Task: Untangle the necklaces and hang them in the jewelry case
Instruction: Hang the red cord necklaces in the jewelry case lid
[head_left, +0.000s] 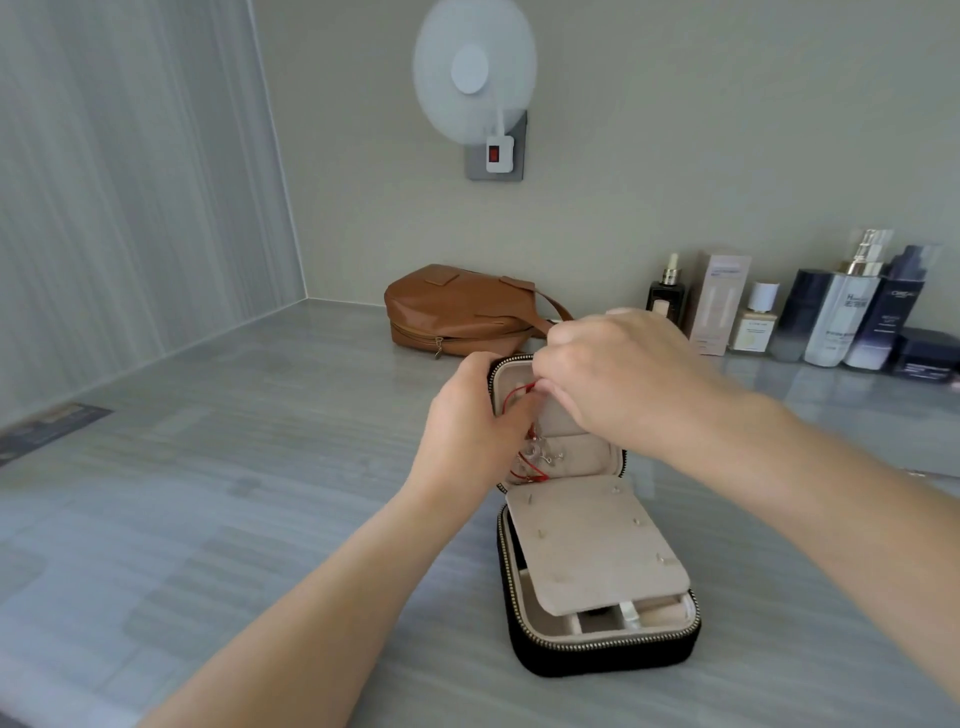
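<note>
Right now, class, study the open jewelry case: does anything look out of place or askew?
Yes: red cord and silver pieces sit bunched at the lower left of the raised lid, not hanging straight. The right hand pinches the cord near the lid's top; the left hand grips the lid's edge. Nothing else stands out.

Soft, even light fills the room, bright without harshness. The glossy table (260, 467) carries a pale sheen and mirrors the bottles (841, 317) at the far right. Only faint, diffuse shadows lie under the jewelry case (597, 660) and the brown bag (457, 317). The fan (475, 78) on the wall is a smeared white disc. The wall corner (281, 156) at the left leans, and the forearms (311, 613) swell towards the bottom edge. The necklaces (530, 470) look soft and indistinct.
</note>
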